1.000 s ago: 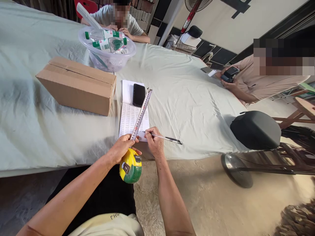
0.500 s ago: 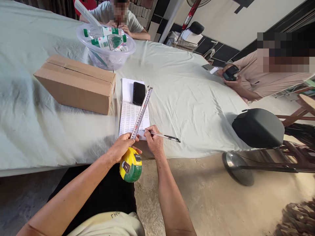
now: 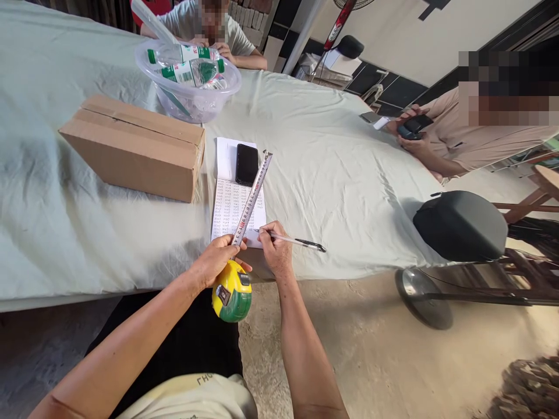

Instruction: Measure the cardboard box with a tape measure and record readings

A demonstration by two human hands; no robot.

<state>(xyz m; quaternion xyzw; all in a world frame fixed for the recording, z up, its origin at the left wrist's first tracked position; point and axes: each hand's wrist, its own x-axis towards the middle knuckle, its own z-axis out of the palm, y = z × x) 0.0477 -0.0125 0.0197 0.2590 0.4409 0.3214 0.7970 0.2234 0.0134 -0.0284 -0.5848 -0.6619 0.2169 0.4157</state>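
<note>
My left hand [image 3: 220, 259] grips the extended blade of a yellow and green tape measure [image 3: 232, 292], whose case hangs just below the fingers at the table edge. The metal blade slants up across a notebook [image 3: 225, 201] filled with handwritten columns. In my right hand [image 3: 276, 247] is a pen [image 3: 299, 240], its writing end at the notebook's lower right and its black end pointing right. A black phone [image 3: 247, 164] lies on the notebook's upper part, beside the blade.
A closed cardboard box [image 3: 140, 152] sits left of the notebook. Behind it, a clear plastic basin [image 3: 174, 99] holds bottles. One person [image 3: 248, 43] sits at the far side; another [image 3: 454, 131] at the right holds a dark device [image 3: 413, 127]. A black rounded case [image 3: 460, 226] stands at the right edge.
My right hand and the pen have shifted slightly to the right. The left hand keeps its hold on the tape blade. The person at the right has moved a hand on the dark device.
</note>
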